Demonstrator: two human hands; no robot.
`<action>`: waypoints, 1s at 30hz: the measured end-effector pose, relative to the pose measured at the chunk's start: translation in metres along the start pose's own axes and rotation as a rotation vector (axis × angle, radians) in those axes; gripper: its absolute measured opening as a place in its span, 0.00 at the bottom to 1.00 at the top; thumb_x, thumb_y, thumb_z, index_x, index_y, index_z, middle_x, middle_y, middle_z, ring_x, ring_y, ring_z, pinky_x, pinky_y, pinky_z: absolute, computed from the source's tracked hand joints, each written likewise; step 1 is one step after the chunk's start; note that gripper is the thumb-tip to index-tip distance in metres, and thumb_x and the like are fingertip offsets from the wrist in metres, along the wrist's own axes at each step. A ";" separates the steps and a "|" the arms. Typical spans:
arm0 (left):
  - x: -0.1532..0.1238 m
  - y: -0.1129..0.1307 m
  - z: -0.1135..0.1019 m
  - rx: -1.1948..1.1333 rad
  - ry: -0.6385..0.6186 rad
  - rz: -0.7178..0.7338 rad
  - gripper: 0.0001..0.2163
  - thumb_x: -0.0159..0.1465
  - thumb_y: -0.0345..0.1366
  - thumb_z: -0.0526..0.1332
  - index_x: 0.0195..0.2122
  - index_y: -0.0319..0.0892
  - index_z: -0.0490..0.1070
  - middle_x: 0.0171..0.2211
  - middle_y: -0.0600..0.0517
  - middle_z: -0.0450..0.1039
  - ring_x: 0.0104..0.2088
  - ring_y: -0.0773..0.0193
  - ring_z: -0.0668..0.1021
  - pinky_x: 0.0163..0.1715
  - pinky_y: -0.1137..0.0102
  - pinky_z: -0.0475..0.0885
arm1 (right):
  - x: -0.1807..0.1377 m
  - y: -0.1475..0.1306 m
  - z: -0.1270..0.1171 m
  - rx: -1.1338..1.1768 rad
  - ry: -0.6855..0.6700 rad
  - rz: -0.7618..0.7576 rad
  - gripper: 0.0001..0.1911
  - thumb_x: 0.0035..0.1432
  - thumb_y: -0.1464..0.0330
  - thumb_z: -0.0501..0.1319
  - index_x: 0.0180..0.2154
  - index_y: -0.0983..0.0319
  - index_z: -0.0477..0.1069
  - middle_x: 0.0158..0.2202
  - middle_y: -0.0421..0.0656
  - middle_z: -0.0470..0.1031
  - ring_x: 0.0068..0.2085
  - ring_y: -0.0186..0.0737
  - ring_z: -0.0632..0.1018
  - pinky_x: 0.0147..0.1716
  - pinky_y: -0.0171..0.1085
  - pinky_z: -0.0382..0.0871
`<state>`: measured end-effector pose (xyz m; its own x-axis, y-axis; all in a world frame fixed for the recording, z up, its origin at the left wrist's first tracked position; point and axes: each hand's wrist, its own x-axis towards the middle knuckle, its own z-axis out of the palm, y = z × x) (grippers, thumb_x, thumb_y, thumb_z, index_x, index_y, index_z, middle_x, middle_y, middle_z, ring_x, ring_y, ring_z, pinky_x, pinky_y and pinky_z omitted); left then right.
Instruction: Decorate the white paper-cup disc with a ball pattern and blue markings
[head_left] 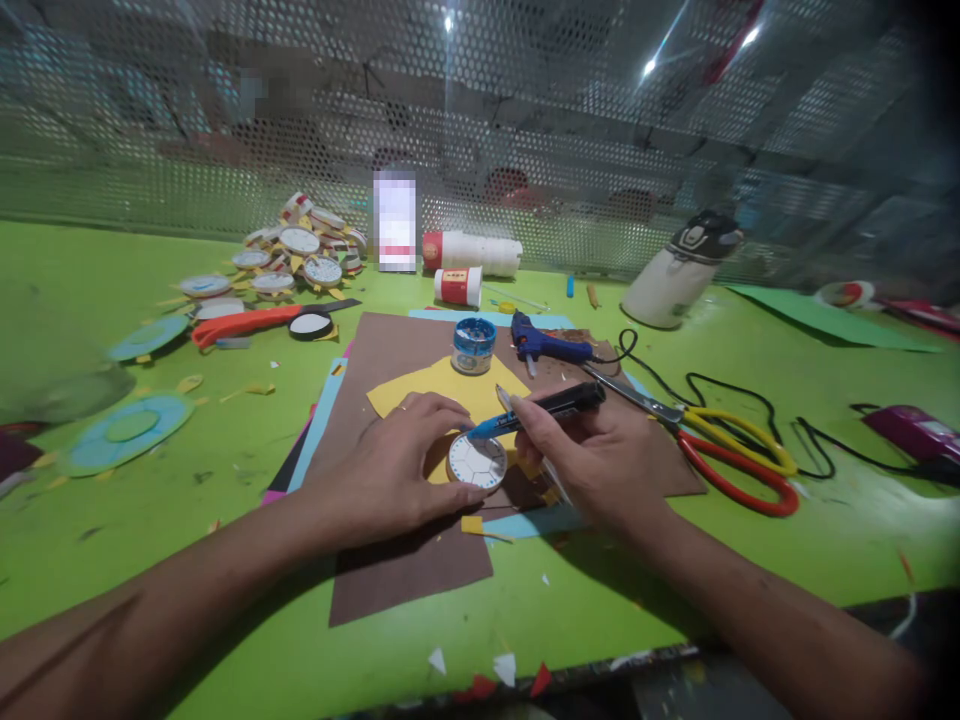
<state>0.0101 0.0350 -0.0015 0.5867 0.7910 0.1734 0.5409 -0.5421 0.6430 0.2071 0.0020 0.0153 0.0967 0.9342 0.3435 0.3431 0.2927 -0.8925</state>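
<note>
Between the thumb and fingers of my left hand (405,455) is a small white paper disc (478,466) with lines and blue marks drawn on its face. My right hand (592,450) grips a blue marker (536,408) with a black end, and its tip is at the disc's upper edge. A second slim pointed tool (502,394) sticks out by the right fingers; its kind is not clear. Beneath the hands lie yellow paper (412,385) and brown sheets (405,590). An open jar of blue paint (473,347) stands just beyond the disc.
A blue glue gun (551,343) and large scissors (739,450) lie to the right, with a black cord. Decorated discs (300,240) are piled at back left, near an orange-handled cutter (247,323). Paper cups (459,287), a lit phone (396,222) and a white bottle (679,270) are at the back.
</note>
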 end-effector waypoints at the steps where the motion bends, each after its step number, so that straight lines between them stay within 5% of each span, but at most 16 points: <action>1: 0.000 -0.001 0.000 0.004 0.000 -0.001 0.21 0.56 0.45 0.68 0.49 0.43 0.72 0.54 0.43 0.70 0.55 0.47 0.71 0.55 0.50 0.67 | 0.000 0.000 0.000 -0.007 0.000 -0.012 0.15 0.56 0.59 0.66 0.25 0.63 0.75 0.18 0.38 0.73 0.20 0.31 0.73 0.22 0.30 0.69; 30: 0.002 0.002 -0.001 0.060 -0.024 -0.040 0.20 0.54 0.46 0.70 0.44 0.45 0.72 0.51 0.45 0.71 0.52 0.46 0.72 0.51 0.51 0.68 | -0.003 0.000 0.001 -0.086 0.103 -0.175 0.10 0.54 0.64 0.69 0.23 0.61 0.78 0.21 0.39 0.79 0.23 0.35 0.78 0.23 0.32 0.72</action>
<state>0.0122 0.0359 0.0006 0.5777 0.8058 0.1301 0.5989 -0.5268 0.6031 0.2061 -0.0010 0.0140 0.1219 0.8438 0.5225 0.4409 0.4256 -0.7902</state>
